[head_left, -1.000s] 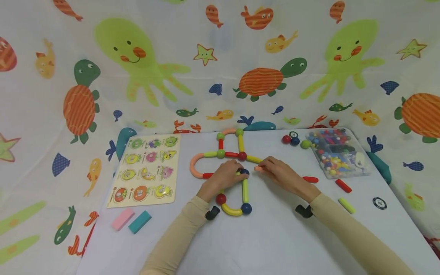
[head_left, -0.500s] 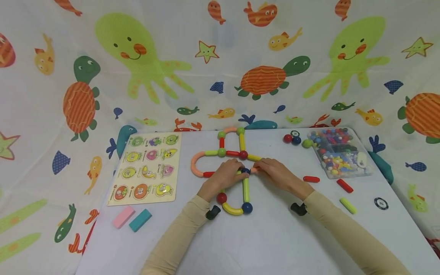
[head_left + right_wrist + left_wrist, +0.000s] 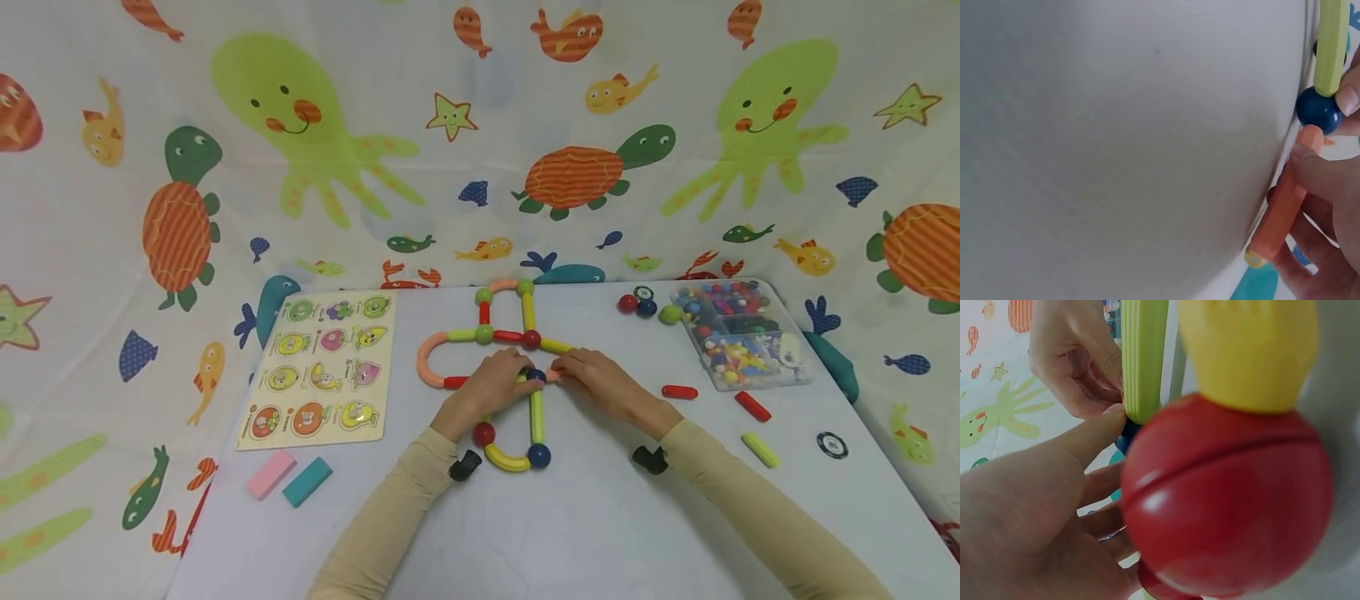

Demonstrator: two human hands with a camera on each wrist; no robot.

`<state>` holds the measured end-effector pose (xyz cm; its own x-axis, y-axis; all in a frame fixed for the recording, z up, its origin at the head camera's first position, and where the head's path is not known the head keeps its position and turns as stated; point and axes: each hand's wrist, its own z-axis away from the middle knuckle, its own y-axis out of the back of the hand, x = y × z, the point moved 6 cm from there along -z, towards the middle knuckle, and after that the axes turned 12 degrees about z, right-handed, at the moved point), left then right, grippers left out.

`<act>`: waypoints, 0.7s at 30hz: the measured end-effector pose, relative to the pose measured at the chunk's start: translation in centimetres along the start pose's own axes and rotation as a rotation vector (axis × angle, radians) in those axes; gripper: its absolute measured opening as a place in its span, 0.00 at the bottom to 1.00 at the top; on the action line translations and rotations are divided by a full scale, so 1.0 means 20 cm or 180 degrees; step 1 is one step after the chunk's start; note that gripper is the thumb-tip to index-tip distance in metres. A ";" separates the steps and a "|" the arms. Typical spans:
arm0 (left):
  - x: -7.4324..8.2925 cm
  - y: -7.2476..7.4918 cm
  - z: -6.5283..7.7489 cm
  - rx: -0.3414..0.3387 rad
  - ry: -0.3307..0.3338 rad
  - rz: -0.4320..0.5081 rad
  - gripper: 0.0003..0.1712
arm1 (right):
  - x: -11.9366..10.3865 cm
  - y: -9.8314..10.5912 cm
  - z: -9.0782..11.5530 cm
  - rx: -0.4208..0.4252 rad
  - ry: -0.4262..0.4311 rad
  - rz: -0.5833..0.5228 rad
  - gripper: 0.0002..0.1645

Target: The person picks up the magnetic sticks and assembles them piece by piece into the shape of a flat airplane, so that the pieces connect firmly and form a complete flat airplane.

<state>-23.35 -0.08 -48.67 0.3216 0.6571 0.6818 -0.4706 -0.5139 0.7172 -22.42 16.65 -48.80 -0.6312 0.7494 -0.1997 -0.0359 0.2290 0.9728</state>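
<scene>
A flat figure of coloured sticks and balls lies mid-table in the head view. My left hand (image 3: 491,385) pinches the blue ball (image 3: 536,376) at the figure's middle; in the left wrist view its thumb is by the end of a green stick (image 3: 1144,359). My right hand (image 3: 600,379) pinches an orange stick (image 3: 1285,203) between thumb and fingers. One end of that stick touches the blue ball in the right wrist view. A yellow stick (image 3: 557,345) runs from a red ball (image 3: 531,339) towards the right fingers. A nearer red ball (image 3: 1229,500) fills much of the left wrist view.
Right of the hands lie two red sticks (image 3: 678,392) and a loose green stick (image 3: 761,449). A clear bead box (image 3: 761,375) and several loose balls (image 3: 647,307) are at the back right. A fruit puzzle board (image 3: 315,371), pink block (image 3: 271,474) and teal block (image 3: 307,482) lie left.
My right hand has moved left, bringing the orange stick from a gap up against the blue ball. My left hand has stayed on the ball. Little differs over the last half second.
</scene>
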 end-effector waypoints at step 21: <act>0.00 -0.01 0.01 -0.0094 0.0153 0.0047 0.29 | 0.34 0.23 0.12 0.1007 -0.1051 -0.0438 0.19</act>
<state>-23.07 -0.09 -48.72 0.2748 0.6757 0.6841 -0.4993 -0.5077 0.7021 -25.01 24.34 -45.96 -0.3555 0.8444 -0.4008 0.1681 0.4796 0.8612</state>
